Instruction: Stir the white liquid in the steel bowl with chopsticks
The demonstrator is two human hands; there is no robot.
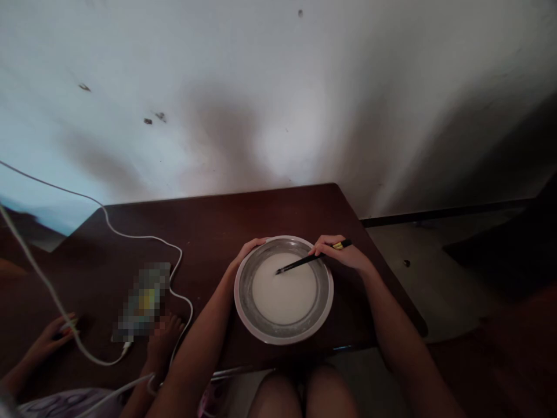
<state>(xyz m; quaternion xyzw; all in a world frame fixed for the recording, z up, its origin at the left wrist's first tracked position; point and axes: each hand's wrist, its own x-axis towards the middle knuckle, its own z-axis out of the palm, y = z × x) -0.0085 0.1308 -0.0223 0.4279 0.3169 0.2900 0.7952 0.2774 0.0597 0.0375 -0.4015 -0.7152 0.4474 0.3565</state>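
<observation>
A round metal bowl (284, 338) stands near the table's front edge, with a smooth white liquid (284, 297) in it. My left hand (249, 249) grips the bowl's far left rim, its fingers partly hidden behind the wall. Above the right side of the bowl, my right hand (339, 253) is closed around black chopsticks (299, 263) with gold marks near their upper end. They slant down to the left, and their tips meet the white liquid left of its middle. How deep the tips go I cannot tell.
The dark wooden table (243, 212) stands against a pale wall. To the left, another person's hands (47, 339) are beside a blurred-out device (143, 302) with a white cable (145, 237) running across the tabletop. Floor (404, 278) shows beyond the right edge.
</observation>
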